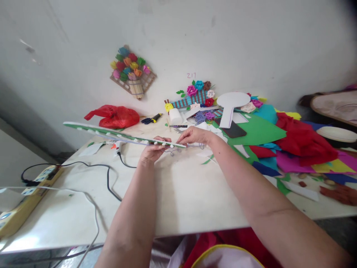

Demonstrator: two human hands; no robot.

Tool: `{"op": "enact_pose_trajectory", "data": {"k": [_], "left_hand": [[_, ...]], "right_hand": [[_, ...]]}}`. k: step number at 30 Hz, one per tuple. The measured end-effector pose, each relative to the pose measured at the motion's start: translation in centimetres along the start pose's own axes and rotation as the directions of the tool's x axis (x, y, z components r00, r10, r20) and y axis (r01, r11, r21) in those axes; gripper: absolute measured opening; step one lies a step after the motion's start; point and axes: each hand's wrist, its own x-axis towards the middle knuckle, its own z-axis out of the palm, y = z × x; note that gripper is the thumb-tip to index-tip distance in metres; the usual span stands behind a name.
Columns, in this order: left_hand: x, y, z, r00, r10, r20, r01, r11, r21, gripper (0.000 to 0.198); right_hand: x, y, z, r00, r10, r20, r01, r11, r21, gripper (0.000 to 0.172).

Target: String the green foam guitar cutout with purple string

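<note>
My left hand (pixel 155 150) grips a long, flat green-and-white board (pixel 122 135) from below, near its right end. The board is seen nearly edge-on, tilted up to the left above the table, with small white knobs along its near edge. A thin greyish-purple yarn (pixel 173 152) runs along that edge and hangs in loose loops by the right tip. My right hand (pixel 195 135) pinches at this tip, where the yarn passes; its fingertips partly hide what lies between them.
A glue gun (pixel 118 147) and a power strip (pixel 33 197) with trailing cables lie left. At the back are a red plastic bag (pixel 115 116), pliers (pixel 153 118) and a white paddle-shaped cutout (pixel 233 99). Coloured sheets (pixel 256 128) pile up right. A flower decoration (pixel 132 70) hangs on the wall.
</note>
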Motion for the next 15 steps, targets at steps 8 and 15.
{"op": "enact_pose_trajectory", "data": {"k": [8,15], "left_hand": [[0.3,0.2,0.5,0.985,0.086,0.148,-0.101,0.990,0.101,0.022],[0.5,0.5,0.7,0.985,0.066,0.157,-0.090,0.984,0.151,0.030]], "right_hand": [[-0.4,-1.0,-1.0,1.000,-0.005,0.012,0.007,0.988,-0.154,0.026],[-0.9,-2.2,-1.2,0.999,0.010,0.031,-0.003,0.977,-0.211,0.018]]}}
